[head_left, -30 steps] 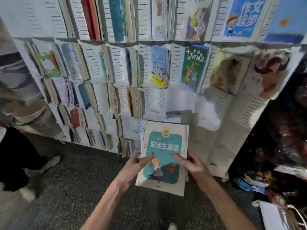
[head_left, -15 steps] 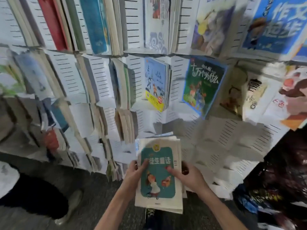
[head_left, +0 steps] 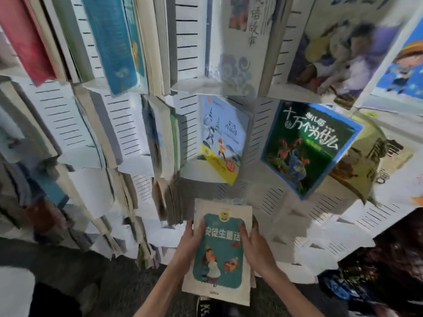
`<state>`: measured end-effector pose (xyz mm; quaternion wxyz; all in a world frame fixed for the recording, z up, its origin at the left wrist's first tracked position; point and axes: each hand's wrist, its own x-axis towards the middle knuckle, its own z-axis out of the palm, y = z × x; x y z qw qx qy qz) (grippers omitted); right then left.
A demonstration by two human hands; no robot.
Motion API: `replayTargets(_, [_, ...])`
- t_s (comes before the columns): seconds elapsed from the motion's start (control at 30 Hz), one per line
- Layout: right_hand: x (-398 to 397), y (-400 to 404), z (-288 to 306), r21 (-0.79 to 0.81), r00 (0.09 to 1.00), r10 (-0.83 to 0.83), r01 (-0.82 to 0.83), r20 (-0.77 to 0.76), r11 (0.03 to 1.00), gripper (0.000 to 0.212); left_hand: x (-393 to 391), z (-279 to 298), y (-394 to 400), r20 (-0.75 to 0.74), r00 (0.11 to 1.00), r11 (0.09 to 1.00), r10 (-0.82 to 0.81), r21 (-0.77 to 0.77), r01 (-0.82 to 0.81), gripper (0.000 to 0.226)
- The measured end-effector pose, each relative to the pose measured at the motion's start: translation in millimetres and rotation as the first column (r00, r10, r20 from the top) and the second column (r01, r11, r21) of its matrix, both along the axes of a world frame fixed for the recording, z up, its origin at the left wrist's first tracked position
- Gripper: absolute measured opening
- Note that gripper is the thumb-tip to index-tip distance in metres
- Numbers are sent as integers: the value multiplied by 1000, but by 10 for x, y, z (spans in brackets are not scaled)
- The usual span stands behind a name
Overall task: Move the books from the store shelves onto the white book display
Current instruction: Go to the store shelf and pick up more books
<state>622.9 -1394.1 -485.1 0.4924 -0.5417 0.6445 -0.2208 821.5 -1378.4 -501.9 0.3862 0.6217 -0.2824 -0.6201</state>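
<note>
Low in the middle of the frame, two hands hold a small stack of books (head_left: pixel 219 250). The top book has a cream cover with a teal picture on it. The left hand (head_left: pixel 191 242) grips the left edge, with its thumb curled over the cover. The right hand (head_left: pixel 255 245) grips the right edge, and its thumb lies on the cover too. Right behind the stack stands the white book display (head_left: pixel 270 197), which fills most of the frame. Its slotted pockets hold many books. A green book with a blue edge (head_left: pixel 306 147) sits in a pocket right of the center. A blue and yellow book (head_left: pixel 223 138) sits just left of it.
</note>
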Motion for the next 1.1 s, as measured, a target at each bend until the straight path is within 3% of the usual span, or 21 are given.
replayTargets(0.13, [21, -266, -46, -55, 964, 87, -104, -253, 993, 69, 49, -38, -146, 19, 1000, 998, 4, 67, -5, 69])
replayTargets(0.23, [40, -457, 8, -18, 943, 79, -89, -324, 996, 64, 65, 13, -198, 63, 998, 993, -16, 113, 9, 40])
replayTargets(0.3, [33, -568, -5, 6, 950, 73, -74, -303, 997, 64, 82, 6, -231, 89, 996, 991, -11, 136, -2, 36])
replayTargets(0.43, [-38, -704, 35, 84, 986, 121, -112, -117, 990, 54, 140, -23, -305, 74, 997, 995, -12, 95, 5, 68])
replayTargets(0.5, [-122, -737, 56, 144, 984, 175, -176, 16, 974, 54, 163, 4, -382, 87, 996, 997, -34, 78, 28, 52])
replayTargets(0.57, [-195, -744, 40, 166, 973, 203, -219, 112, 961, 67, 168, 13, -492, 104, 994, 998, -43, 59, 37, 35])
replayTargets(0.7, [-139, -762, 5, 74, 982, 148, -157, 116, 985, 62, 111, 37, -746, 182, 980, 997, -76, 29, 72, 31])
replayTargets(0.83, [58, -780, -82, -68, 997, 39, -35, 70, 997, 51, 23, -140, -911, 481, 868, 993, -121, 57, 107, 75])
replayTargets(0.93, [203, -766, -150, -171, 998, -46, 53, 47, 984, 54, -49, -215, -922, 553, 821, 990, -140, 89, 109, 64])
replayTargets(0.97, [264, -766, -169, -191, 997, -70, 75, 34, 979, 58, -72, -193, -919, 518, 847, 992, -122, 82, 94, 54])
replayTargets(1.03, [400, -776, -193, -202, 993, -118, 117, 7, 972, 67, -131, -117, -935, 304, 951, 994, -62, 100, 33, 35])
replayTargets(1.1, [526, -821, -171, -229, 988, -152, 151, 13, 962, 61, -186, -85, -987, 170, 985, 995, -32, 93, 16, 31])
